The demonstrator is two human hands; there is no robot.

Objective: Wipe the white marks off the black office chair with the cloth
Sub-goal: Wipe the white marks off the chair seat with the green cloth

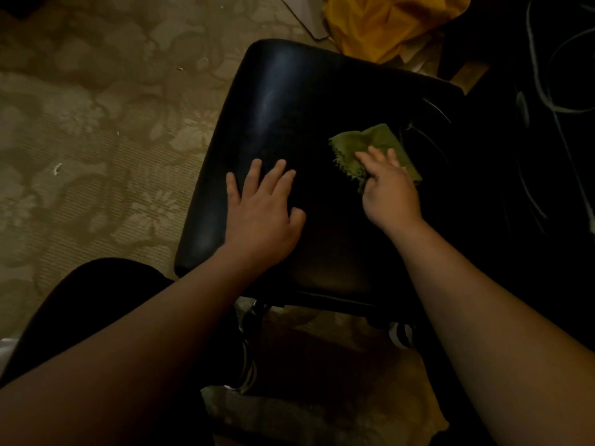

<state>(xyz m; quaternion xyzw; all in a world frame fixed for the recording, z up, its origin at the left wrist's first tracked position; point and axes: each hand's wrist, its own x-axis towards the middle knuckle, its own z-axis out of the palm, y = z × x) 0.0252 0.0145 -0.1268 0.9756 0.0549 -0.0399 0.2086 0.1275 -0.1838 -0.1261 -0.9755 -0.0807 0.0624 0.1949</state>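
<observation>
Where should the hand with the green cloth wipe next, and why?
Probably slide the right hand and green cloth left across the black chair seat toward the pale streaks. Those streaks lie beyond the left hand, which rests flat on the seat.

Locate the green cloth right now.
In the head view, the green cloth lies on the right part of the black chair seat, pressed under the right hand.

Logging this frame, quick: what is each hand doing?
Left hand: open, flat on the black office chair seat.
Right hand: open, pressing the green cloth.
</observation>
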